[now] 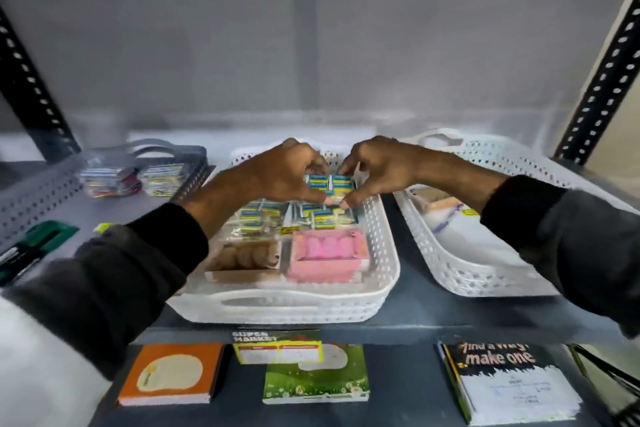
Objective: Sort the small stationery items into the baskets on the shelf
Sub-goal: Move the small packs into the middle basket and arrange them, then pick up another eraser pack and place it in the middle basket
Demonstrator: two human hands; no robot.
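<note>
A white perforated basket (pixel 384 253) sits mid-shelf. It holds several blue-and-yellow eraser packs (pixel 308 213), a pink box (pixel 329 255) and a brown pack (pixel 244 256). My left hand (pixel 277 173) and my right hand (pixel 381 168) meet over the basket's far end. Together their fingertips pinch one blue-and-yellow eraser pack (pixel 330 183) from both sides. The pack sits low among the others; whether it rests on them I cannot tell.
A second white basket (pixel 460 263) with white packets stands to the right. A grey basket (pixel 45 184) on the left holds bundled packs (pixel 110 177). A green item (pixel 41 239) lies at left. Notepads (pixel 173 373) lie on the lower shelf. Black slotted uprights (pixel 602 80) flank the shelf.
</note>
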